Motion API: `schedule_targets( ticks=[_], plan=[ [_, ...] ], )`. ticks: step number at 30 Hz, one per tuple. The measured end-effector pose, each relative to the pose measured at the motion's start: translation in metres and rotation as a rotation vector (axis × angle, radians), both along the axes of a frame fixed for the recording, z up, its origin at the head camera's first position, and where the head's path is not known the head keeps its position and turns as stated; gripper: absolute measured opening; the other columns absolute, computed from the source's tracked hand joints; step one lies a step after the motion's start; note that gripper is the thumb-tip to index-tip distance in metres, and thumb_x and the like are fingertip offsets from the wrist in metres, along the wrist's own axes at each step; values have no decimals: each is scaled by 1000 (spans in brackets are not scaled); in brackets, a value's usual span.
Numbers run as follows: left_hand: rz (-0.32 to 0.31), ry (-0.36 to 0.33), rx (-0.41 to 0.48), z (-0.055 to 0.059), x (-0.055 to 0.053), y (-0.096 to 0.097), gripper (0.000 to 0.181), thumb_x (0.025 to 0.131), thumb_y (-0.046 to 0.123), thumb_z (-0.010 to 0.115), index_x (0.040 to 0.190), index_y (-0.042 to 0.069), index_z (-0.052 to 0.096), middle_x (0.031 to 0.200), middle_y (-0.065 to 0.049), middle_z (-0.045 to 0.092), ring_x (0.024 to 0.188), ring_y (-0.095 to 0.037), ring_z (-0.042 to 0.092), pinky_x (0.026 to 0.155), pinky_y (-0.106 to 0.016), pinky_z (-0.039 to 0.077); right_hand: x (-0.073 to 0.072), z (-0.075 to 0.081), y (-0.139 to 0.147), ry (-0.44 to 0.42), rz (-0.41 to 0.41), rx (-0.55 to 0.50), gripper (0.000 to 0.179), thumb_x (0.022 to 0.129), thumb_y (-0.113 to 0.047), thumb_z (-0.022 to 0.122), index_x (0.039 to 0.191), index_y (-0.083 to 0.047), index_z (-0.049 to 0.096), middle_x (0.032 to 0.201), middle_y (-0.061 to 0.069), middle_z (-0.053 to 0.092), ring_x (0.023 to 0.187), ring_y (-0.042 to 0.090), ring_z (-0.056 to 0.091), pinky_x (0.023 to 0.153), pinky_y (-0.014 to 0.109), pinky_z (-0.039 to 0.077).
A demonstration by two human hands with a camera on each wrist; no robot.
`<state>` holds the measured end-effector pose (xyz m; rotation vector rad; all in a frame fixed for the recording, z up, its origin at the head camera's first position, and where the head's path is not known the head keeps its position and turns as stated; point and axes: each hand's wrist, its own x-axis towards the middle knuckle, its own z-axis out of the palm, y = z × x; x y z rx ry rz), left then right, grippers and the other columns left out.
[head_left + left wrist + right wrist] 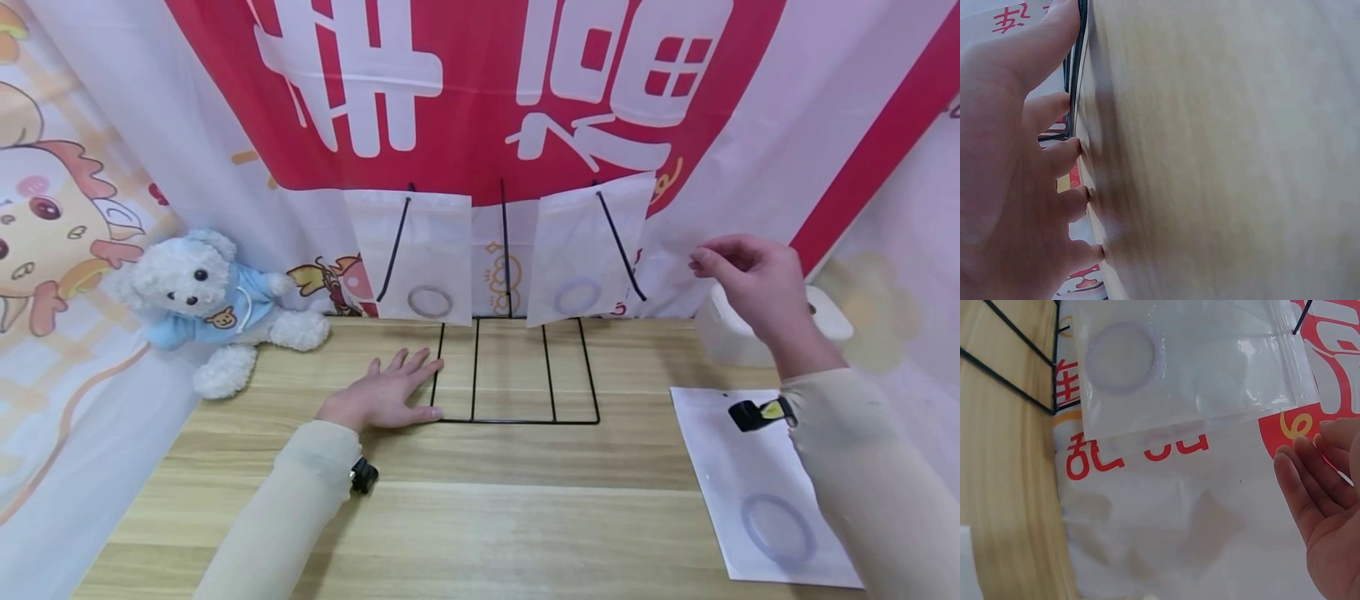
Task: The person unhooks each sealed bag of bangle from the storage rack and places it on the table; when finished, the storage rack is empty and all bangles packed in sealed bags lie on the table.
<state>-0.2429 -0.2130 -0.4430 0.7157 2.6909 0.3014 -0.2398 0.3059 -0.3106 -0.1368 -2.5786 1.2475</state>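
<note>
A black wire display rack [577,422] stands on the wooden table, with hooks jutting forward. My left hand [386,393] lies with fingers spread at the left side of the rack's base, fingertips on the table; in the left wrist view, its thumb [1054,47] is against the black wire. Two clear-fronted white bags hang from the hooks: a left bag [420,246] and a right bag [581,242], each showing a ring shape low down. Right of the right bag, my right hand [757,287] hovers with relaxed, bent fingers [1316,487] and nothing in them.
Another white bag [712,442] with a pale purple ring lies on the table at right, partly under my right forearm. A white box [731,337] stands behind it. A white teddy bear [217,312] in a blue hoodie sits at left. A printed curtain [480,100] hangs behind.
</note>
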Motion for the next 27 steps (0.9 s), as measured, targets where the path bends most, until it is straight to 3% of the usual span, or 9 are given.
schedule_targets(
  ticks=[7,27],
  plan=[
    [-1,5,1,0,0,1,94,102,69,59,175,22,21,183,-16,10,166,-54,8,125,-85,5,-17,5,-13,-13,4,-28,64,98,-67,65,144,-23,69,136,2,72,109,2,71,112,32,57],
    [-7,11,-3,-3,-2,-1,94,103,69,59,175,23,20,183,-16,10,166,-54,8,125,-85,5,-56,22,-37,43,17,-209,52,101,-54,71,144,-25,70,135,-4,71,111,5,70,117,38,54]
  ],
)
